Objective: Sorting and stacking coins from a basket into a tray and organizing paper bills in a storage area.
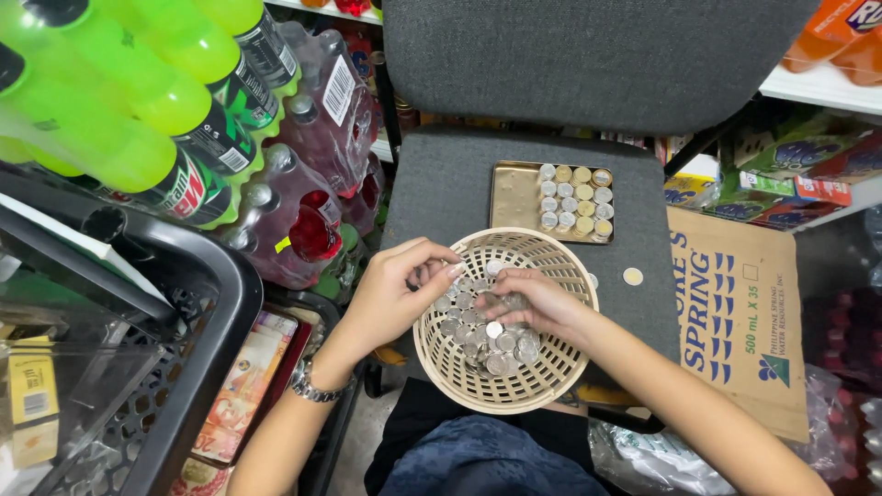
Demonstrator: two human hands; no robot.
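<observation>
We are noting the left hand point(397, 287) curling at the basket's point(551, 377) nine o'clock rim, fingers closed on a few coins point(487, 335). The right hand point(535, 301) is reaching inside, fingers bent over the pile; we cannot tell its grip. At twelve o'clock, a tray point(514, 197) is holding stacked coins.

A grey chair seat point(441, 184) carries everything. On it lies a gold tray point(514, 197) holding stacked coins in rows, a cream basket point(542, 386) of loose coins nearer the front, and one coin point(632, 276), perhaps gold-rimmed, beside the basket.
</observation>
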